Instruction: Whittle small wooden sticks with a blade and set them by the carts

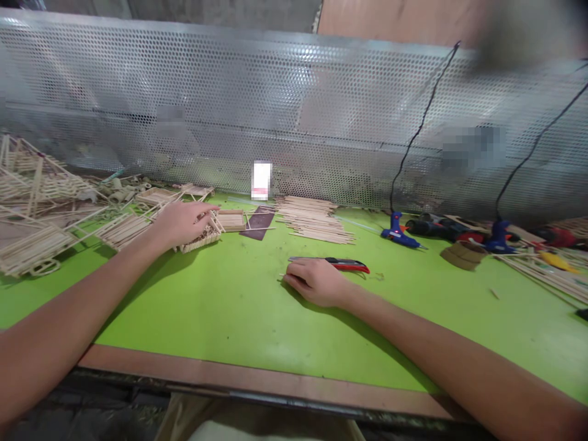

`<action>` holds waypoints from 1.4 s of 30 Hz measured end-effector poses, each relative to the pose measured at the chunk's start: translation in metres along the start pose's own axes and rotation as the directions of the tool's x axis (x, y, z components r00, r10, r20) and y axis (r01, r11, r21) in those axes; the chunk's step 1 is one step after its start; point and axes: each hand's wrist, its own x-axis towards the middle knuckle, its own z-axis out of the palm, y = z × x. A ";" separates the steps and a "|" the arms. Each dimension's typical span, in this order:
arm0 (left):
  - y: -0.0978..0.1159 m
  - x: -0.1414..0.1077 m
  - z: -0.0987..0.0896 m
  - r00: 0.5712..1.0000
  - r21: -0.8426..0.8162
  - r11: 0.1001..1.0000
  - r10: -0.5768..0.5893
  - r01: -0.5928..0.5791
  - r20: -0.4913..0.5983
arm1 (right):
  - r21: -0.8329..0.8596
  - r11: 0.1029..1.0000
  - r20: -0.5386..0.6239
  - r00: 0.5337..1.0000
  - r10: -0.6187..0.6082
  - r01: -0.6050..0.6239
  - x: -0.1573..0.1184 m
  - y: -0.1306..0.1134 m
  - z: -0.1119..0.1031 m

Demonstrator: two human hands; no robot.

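Note:
My left hand (pixel 184 223) reaches over a small box of short wooden pieces (pixel 201 240), fingers stretched out to the right; its lower side is hidden, and I see nothing held. My right hand (pixel 316 283) rests closed low over the green tabletop. A pale tip, seemingly of a thin wooden stick (pixel 282 275), pokes out left of its fingers; the rest is covered. Just behind that hand lies a red and black utility knife (pixel 351 265), blade pointing left. Farther back are a shallow wooden tray (pixel 231 220) and a dark rectangular sheet (pixel 258 223).
A pile of thin sticks (pixel 316 217) lies at the back middle. Wooden stick frames (pixel 37 239) crowd the left. Two blue glue guns, one nearer (pixel 399 233) and one farther right (pixel 500 237), trail black cords. A brown tape roll (pixel 463 254) sits between them. Perforated metal (pixel 229 110) closes the back.

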 end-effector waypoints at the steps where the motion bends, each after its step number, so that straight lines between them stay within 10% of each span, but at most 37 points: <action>1: 0.000 0.000 0.000 1.000 -0.003 1.000 -0.005 0.005 0.002 | 0.000 1.000 -0.001 1.000 0.000 0.000 0.000 0.000 0.000; 22: 0.005 0.000 0.016 0.981 -0.121 0.974 0.189 -0.193 -0.041 | 0.038 0.999 -0.034 0.999 0.012 -0.011 -0.001 -0.002 -0.001; 27: 0.042 -0.014 0.034 0.839 -0.262 0.803 0.541 -0.535 -0.056 | 0.043 0.997 -0.061 0.996 -0.058 0.061 -0.002 -0.016 -0.002; 34: 0.093 -0.038 0.039 0.667 -0.264 0.641 0.745 -0.721 -0.009 | 0.083 0.977 -0.065 0.979 -0.194 0.199 0.000 -0.028 -0.001; 42: 0.076 -0.031 0.041 0.785 -0.259 0.764 0.619 -0.591 0.033 | 0.065 0.995 -0.090 0.994 -0.068 0.074 -0.001 -0.015 -0.002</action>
